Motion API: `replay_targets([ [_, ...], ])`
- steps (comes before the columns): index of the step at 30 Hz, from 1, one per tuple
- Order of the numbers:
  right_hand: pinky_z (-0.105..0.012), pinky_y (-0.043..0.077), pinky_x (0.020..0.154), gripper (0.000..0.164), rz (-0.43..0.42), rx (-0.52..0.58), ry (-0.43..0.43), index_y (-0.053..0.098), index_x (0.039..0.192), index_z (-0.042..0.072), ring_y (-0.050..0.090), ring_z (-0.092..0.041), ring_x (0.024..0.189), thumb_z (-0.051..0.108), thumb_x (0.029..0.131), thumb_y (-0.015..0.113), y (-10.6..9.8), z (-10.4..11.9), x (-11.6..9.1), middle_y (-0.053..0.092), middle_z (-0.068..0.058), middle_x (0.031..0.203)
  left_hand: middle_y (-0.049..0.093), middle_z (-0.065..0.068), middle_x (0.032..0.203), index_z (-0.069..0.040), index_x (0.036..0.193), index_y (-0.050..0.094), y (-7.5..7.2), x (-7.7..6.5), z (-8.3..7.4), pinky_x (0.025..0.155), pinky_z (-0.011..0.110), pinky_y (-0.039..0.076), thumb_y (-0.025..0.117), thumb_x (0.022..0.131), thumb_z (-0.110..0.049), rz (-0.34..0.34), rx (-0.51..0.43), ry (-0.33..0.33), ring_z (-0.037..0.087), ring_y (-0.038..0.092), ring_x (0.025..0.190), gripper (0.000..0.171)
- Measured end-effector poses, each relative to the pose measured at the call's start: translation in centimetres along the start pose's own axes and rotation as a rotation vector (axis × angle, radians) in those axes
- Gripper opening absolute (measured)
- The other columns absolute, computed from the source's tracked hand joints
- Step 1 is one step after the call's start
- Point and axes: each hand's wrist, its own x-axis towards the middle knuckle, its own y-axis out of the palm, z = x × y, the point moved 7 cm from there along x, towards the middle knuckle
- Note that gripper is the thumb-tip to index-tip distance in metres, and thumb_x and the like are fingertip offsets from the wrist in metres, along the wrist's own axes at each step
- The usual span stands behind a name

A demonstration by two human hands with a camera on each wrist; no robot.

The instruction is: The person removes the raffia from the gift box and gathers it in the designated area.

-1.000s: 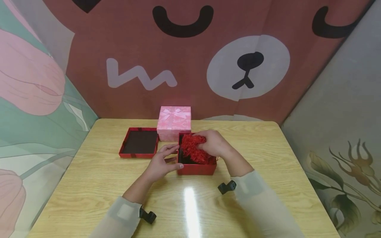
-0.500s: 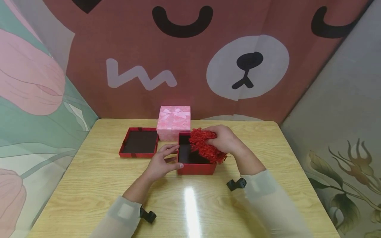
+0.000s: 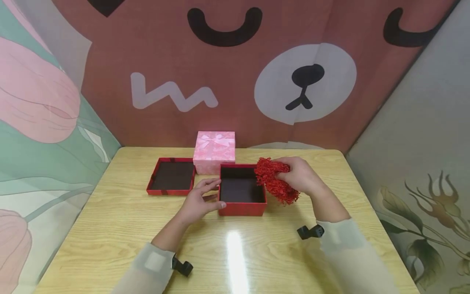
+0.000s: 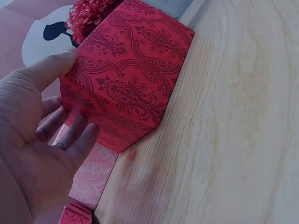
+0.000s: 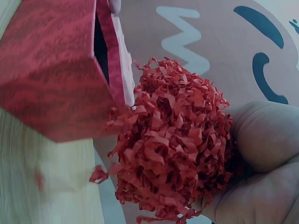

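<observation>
My right hand [image 3: 299, 175] grips a bunch of red shredded paper [image 3: 277, 181] in the air, just right of the red box [image 3: 242, 209]. In the right wrist view the crinkled paper strips [image 5: 173, 144] bulge out of the grip, and a small loose scrap [image 5: 98, 174] hangs at their lower left. The box stands on the table without its lid, its dark inside bare. With fingers spread and fairly straight, my left hand [image 3: 196, 204] touches the box's left side, thumb at the front left corner. Its left wrist view shows the patterned box wall [image 4: 126, 70] beside the fingers.
Left of the box lies its red lid [image 3: 172, 192], dark inner face up. A closed pink gift box [image 3: 214, 149] with a bow stands behind, close to the red box's back left corner. Printed cloth walls [image 3: 235, 81] border the wooden table [image 3: 117, 228] at the back and sides.
My right hand has lifted the red shredded paper out of the box and carried it right, past the box's right edge. The left hand and the box have stayed where they were.
</observation>
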Motion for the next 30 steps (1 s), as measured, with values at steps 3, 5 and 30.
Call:
replay_targets([
  [3,-0.037,0.061,0.074,0.046,-0.022,-0.009,0.023,0.067,0.139,0.011,0.066,-0.027,0.098,0.008,0.094,0.07,-0.7,-1.0,-0.6,0.067,-0.016,0.131,0.047,-0.004,0.149,-0.018,0.152,0.054,0.0,0.0,-0.1,0.106,0.043,0.053,0.091,0.082,-0.022,0.001,0.001,0.0,0.025,0.052,0.138,0.08],
  [5,-0.037,0.061,0.075,0.045,-0.03,-0.018,0.039,0.066,0.14,0.01,0.065,-0.028,0.101,0.008,0.095,0.069,-1.0,-1.8,-1.0,0.066,-0.017,0.133,0.047,-0.004,0.149,-0.02,0.152,0.055,0.0,0.0,-0.1,0.106,0.042,0.053,0.091,0.082,-0.022,0.002,-0.003,0.0,0.025,0.052,0.138,0.079],
  [30,-0.057,0.054,0.096,0.046,-0.115,-0.058,0.183,0.061,0.142,0.0,0.057,-0.044,0.126,0.01,0.097,0.068,-1.2,-13.3,-4.8,0.06,-0.027,0.139,0.047,-0.004,0.149,-0.024,0.151,0.056,0.1,0.1,0.2,0.108,0.044,0.051,0.089,0.084,-0.019,0.01,-0.01,0.005,0.024,0.051,0.137,0.075],
])
